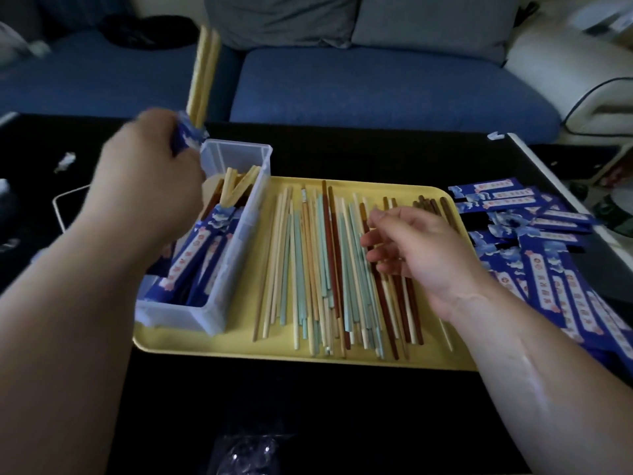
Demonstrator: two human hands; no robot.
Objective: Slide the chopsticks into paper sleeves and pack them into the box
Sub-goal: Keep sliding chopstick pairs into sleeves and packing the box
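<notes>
My left hand grips a blue paper sleeve with a pale yellow pair of chopsticks sticking up out of it, held above the far end of the clear plastic box. Inside the box lie several sleeved pairs. Loose chopsticks in cream, teal and brown cover the yellow tray. My right hand hovers over the brown ones on the tray's right side with its fingers loosely curled, touching or nearly touching them. Empty blue sleeves are heaped to the right of the tray.
The tray and box sit on a black table. A blue sofa runs behind it. Crumpled clear plastic lies at the near edge. Small scraps lie on the far left. A white table edge borders the sleeves.
</notes>
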